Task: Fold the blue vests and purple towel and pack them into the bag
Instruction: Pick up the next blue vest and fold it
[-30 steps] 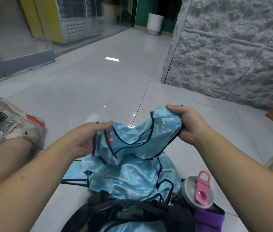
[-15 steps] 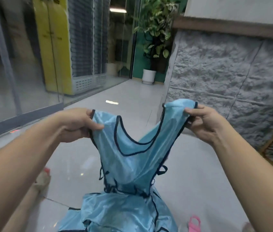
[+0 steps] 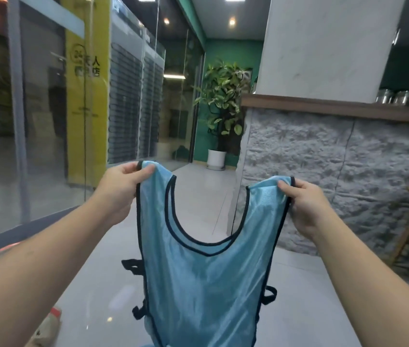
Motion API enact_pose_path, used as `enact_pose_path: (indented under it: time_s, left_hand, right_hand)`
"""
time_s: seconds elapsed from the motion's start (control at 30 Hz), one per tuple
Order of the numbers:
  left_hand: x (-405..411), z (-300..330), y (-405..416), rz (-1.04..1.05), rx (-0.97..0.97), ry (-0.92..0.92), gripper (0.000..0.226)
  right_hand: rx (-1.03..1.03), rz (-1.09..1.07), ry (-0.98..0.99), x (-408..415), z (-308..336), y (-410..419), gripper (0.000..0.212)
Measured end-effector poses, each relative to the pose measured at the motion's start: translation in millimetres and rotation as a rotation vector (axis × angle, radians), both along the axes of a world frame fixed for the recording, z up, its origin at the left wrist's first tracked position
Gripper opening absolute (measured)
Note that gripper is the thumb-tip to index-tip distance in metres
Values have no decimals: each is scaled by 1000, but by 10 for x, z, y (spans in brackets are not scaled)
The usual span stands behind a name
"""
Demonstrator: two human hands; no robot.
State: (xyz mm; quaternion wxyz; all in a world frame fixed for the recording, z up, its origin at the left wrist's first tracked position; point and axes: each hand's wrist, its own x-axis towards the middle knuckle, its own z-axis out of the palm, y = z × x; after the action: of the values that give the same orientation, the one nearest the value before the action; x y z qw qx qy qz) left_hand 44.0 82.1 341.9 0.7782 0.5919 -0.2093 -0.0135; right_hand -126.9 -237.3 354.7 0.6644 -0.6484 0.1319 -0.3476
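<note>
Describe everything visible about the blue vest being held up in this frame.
The blue vest is light blue, shiny mesh-like fabric edged in dark binding, with a deep scooped neckline and small dark strap loops on both sides. It hangs upright and spread open in the air, unfolded. The left hand pinches one shoulder strap, the right hand pinches the other. Its lower edge runs out of frame.

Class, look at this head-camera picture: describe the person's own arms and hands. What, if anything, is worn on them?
Both forearms are bare to the frame edge: no sleeves, watch, bracelets or gloves show. The left hand and right hand wear no rings that can be seen. Fingernails look short and unpainted.
</note>
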Motion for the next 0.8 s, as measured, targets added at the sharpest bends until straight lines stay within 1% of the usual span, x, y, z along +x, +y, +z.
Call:
enact_pose_path:
  time_s: [0.03,0.07,0.13,0.2,0.23,0.33,0.43,0.57,0.67,0.73,0.8]
  left_hand:
    - [-9,56,-27,-25,-63,-19,14]
    - [-42,117,-50,-51,-98,-47,18]
    - [-37,186,-102,-50,-99,-95,34]
    - [19,177,-160,58,-14,-140,52]
    - [51,145,-186,124,39,-159,57]
    - [72,9,-259,229,171,-183,62]
    - [54,-106,-347,277,263,-209,59]
    - [-40,-181,-526,273,391,-251,66]
    - [-177,-208,-676,237,489,-349,71]
    - [-280,-208,-780,190,508,-394,72]
    - [-381,-218,-887,99,512,-422,68]
  right_hand:
    - [35,30,-59,-16,34,-14,15]
    - [39,50,-98,-26,66,-35,17]
    - [-10,32,-91,-18,112,-77,23]
    - [-86,-46,-23,14,113,-103,24]
    - [-106,-86,1,45,87,-116,21]
    - [-130,-177,59,157,-48,-150,10]
    - [-172,-206,133,299,-182,-155,6]
    - [-265,-117,164,450,-247,17,18]
    - [-314,-11,157,513,-218,227,29]
    - [-341,85,175,554,-190,369,39]
    - [-339,157,172,599,-168,482,52]
